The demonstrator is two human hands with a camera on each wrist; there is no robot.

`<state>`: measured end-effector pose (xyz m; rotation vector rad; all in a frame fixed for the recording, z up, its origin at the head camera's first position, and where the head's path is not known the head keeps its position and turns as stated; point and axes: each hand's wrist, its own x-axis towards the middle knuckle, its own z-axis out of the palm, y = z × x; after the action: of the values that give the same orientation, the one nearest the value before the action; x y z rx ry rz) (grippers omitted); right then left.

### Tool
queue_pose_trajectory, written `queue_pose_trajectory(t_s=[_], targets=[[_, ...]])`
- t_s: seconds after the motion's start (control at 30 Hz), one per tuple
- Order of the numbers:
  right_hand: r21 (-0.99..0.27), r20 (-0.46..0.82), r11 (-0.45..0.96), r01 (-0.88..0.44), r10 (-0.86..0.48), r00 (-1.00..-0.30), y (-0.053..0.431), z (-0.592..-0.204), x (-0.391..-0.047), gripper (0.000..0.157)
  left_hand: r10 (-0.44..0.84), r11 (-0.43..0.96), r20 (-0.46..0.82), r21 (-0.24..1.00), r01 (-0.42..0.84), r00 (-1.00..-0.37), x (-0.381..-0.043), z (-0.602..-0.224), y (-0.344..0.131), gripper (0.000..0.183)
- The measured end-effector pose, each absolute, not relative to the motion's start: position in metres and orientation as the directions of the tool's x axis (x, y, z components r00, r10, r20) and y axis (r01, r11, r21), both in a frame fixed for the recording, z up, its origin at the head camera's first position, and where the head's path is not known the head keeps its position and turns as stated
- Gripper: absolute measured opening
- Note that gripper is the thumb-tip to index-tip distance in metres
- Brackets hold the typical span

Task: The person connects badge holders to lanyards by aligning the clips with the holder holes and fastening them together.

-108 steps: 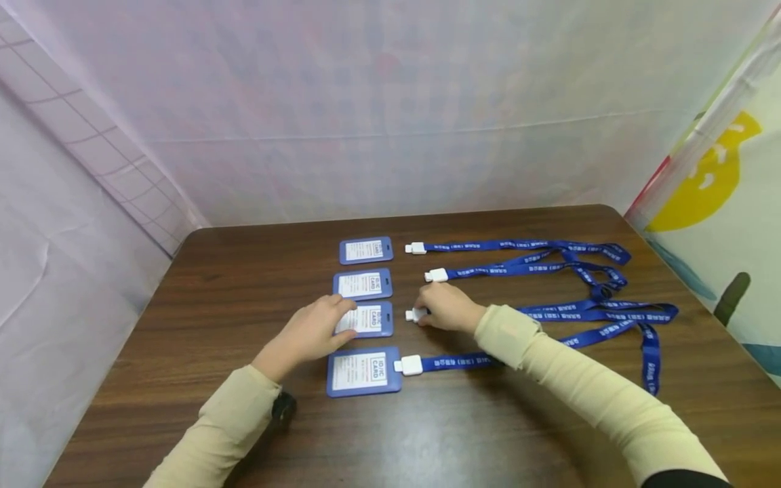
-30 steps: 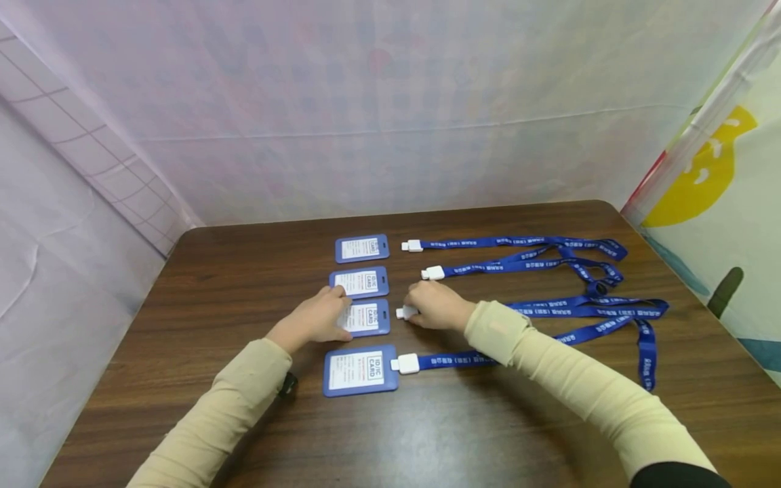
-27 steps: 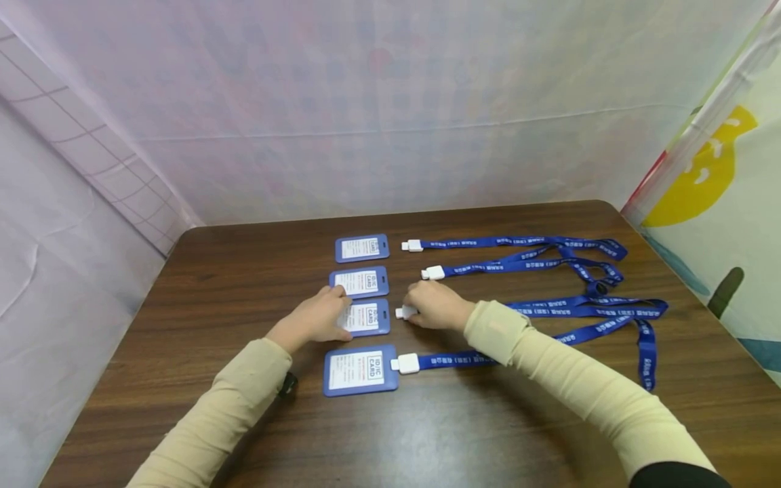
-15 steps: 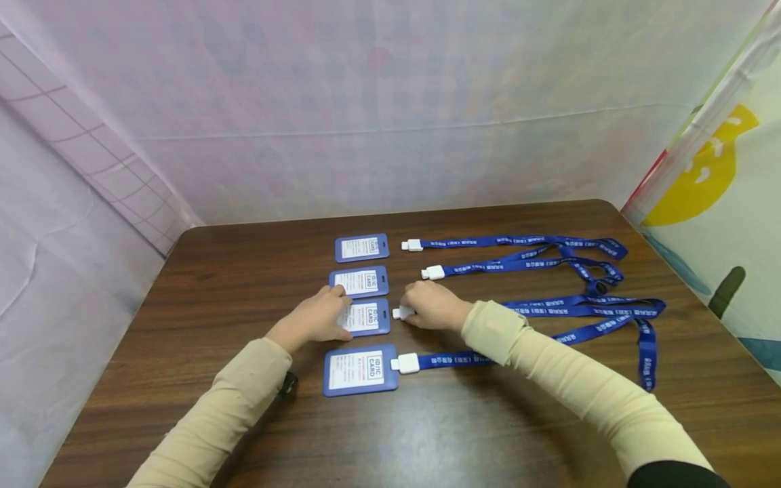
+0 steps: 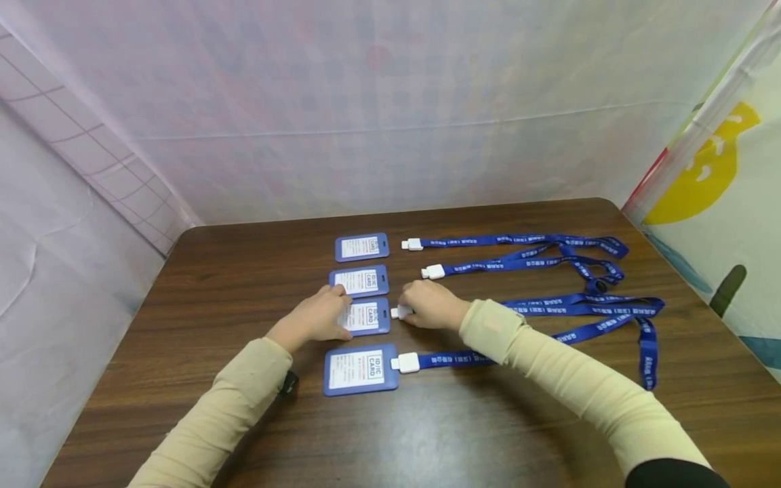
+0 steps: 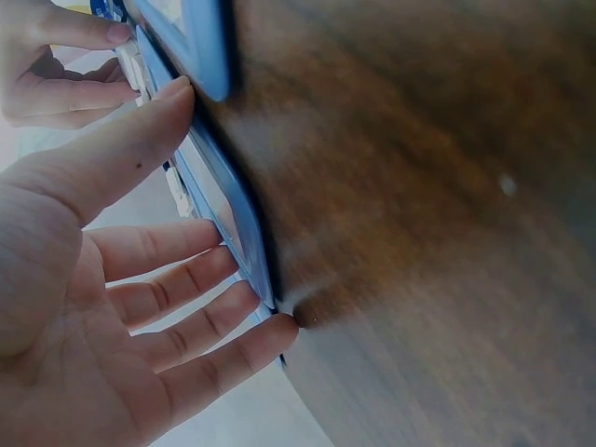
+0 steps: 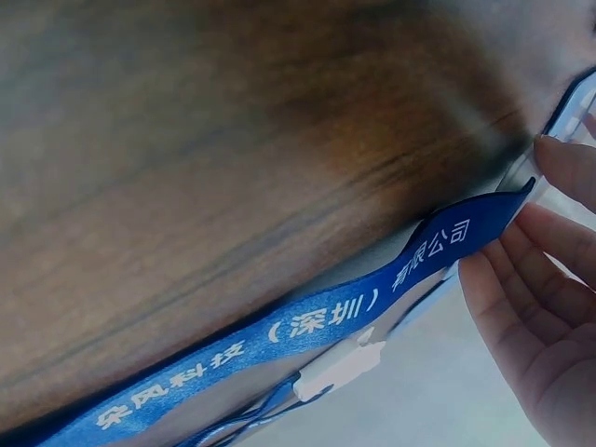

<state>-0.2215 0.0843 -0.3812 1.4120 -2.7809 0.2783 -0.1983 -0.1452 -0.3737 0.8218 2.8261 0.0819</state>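
Note:
My left hand [image 5: 312, 317] rests over the third blue ID card holder [image 5: 373, 316] from the back. In the left wrist view, its fairly straight fingers [image 6: 200, 321] and thumb touch that holder's edges. My right hand [image 5: 433, 305] pinches the white clip [image 5: 399, 312] of a blue lanyard [image 5: 561, 308]; the clip's tip is right by the holder's slotted end. Whether they touch, I cannot tell. Printed strap [image 7: 326, 312] runs from the pinching fingers in the right wrist view. In front, another holder [image 5: 360, 370] meets a lanyard's white clip [image 5: 407, 362].
Two more card holders lie behind, one at the back [image 5: 361, 247] and one nearer [image 5: 358, 280]. Facing them are white clips [image 5: 412, 245] of two other blue lanyards, whose straps overlap on the right of the brown table [image 5: 464, 434]. Pale curtains surround it.
My right hand has drawn the lanyard clip leftward, narrowing its gap to the third card holder. The left hand has stayed on that holder, shifting slightly. The view has shifted a little.

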Motion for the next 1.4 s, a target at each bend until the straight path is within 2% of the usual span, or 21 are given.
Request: queue_pose_trajectory(t_s=[0.67,1.13,1.4], targets=[[-0.151,0.070,0.588,-0.795,-0.796,-0.602,0.0815,-0.3833,-0.2207,0.009,0.537,0.843,-0.184,0.109,0.526,-0.823,-0.2004,-0.3744,-0.1429,0.061],[-0.176,0.067,0.586,-0.791,-0.795,-0.603,0.0787,-0.3840,-0.2219,0.006,0.546,0.838,-0.152,0.113,0.534,-0.824,-0.1985,-0.3723,-0.1399,0.049],[-0.173,0.080,0.586,-0.792,-0.793,-0.604,0.0782,-0.3848,-0.2208,0.005,0.539,0.842,-0.161,0.105,0.529,-0.826,-0.1965,-0.3693,-0.1372,0.048]])
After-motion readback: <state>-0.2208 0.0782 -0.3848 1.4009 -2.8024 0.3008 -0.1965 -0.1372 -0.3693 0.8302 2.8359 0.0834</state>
